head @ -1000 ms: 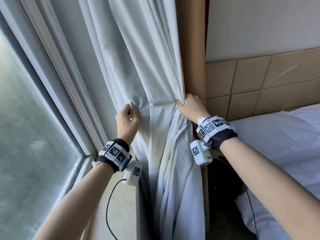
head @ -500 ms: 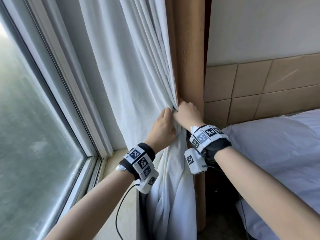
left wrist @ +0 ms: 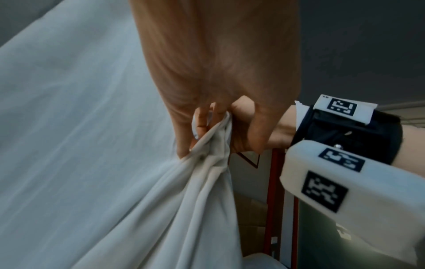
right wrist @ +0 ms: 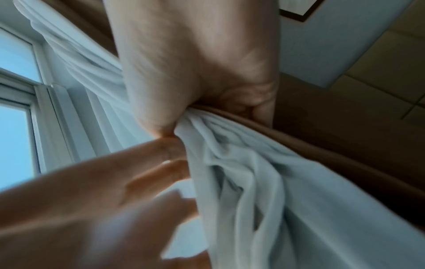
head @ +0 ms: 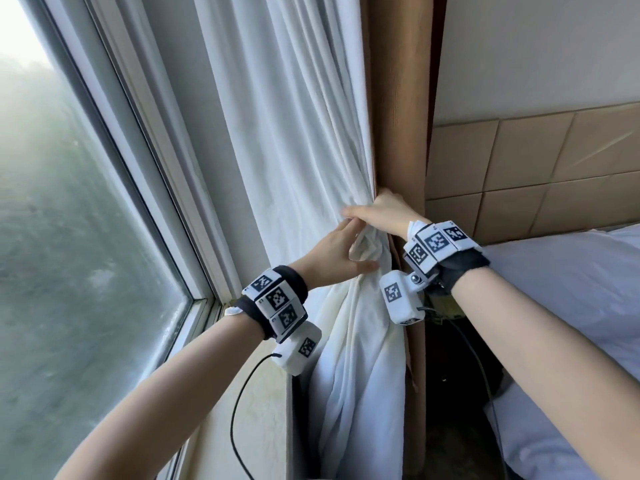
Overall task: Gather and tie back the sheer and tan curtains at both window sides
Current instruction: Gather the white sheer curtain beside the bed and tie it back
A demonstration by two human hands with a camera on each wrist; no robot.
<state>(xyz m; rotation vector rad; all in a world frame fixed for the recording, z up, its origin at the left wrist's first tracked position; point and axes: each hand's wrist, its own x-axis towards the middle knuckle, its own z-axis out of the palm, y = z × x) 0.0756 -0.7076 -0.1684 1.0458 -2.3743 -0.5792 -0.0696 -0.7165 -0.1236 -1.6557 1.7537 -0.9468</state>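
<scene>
The white sheer curtain hangs beside the window and is bunched at waist height against the tan curtain. My right hand grips that bunch, fingers curled into the white folds. My left hand lies against the left side of the bunch with fingers spread and fairly straight. In the right wrist view my right hand pinches the sheer curtain, the tan curtain runs behind it, and my left hand is blurred. No tie-back is in view.
The window pane and its white frame fill the left. A pale sill runs under my left forearm. A bed with white bedding and a tan panelled headboard stand right. A dark gap separates bed and curtains.
My left hand swept the sheer curtain rightward to my right hand. The right hand took the gathered folds, and the left hand's fingers have since straightened against the bunch.
</scene>
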